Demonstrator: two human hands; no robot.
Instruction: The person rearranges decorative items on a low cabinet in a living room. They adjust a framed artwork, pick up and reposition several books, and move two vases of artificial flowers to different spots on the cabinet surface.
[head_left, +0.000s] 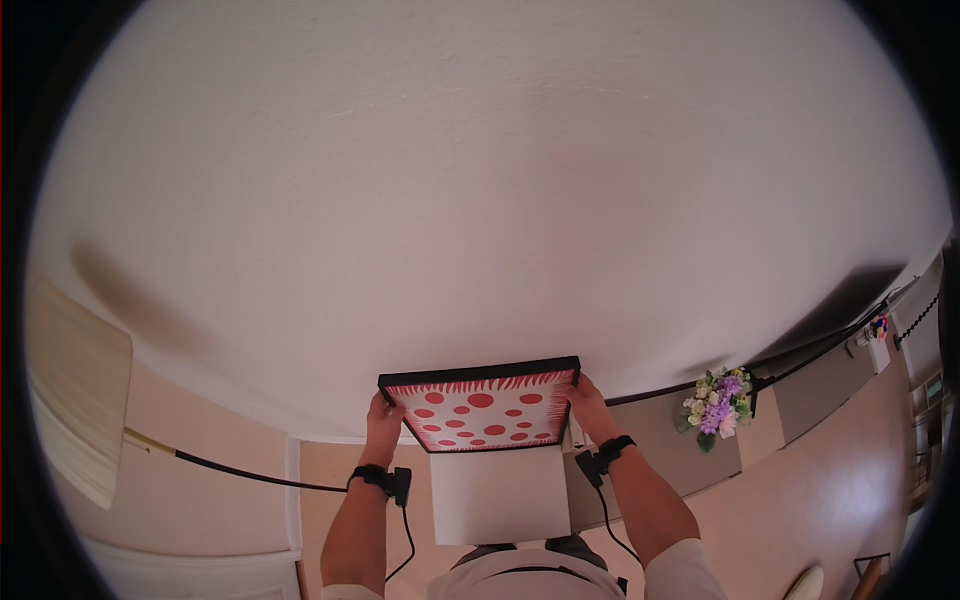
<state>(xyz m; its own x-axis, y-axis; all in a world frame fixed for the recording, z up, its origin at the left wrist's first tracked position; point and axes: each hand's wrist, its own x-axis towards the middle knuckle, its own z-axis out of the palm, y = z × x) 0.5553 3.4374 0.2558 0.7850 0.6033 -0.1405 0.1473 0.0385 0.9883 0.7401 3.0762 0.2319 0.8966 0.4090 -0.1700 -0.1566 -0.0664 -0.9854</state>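
Closest to the camera, two bare forearms rose from the lower edge, each with a black strap at the wrist and a thin cable trailing down. The left hand point(381, 420) gripped the left edge of a framed picture point(480, 405), fingers curled round the rim; the right hand point(590, 405) clasped the right edge the same way. Both hands were closed on the frame, holding it up against the pale wall point(480, 180), with a plain white panel point(500, 495) just below it. To do this well, I would judge that the frame needed level hands and even pressure at both sides, so that its top edge sat straight.

The frame was thin, black and rectangular; its print was white with red dots and a red fringe along the top. Farther right, a small bunch of purple and cream flowers point(718, 405) sat near a dark ledge. Far left hung a ribbed cream lampshade point(75, 390) on a dark arm.
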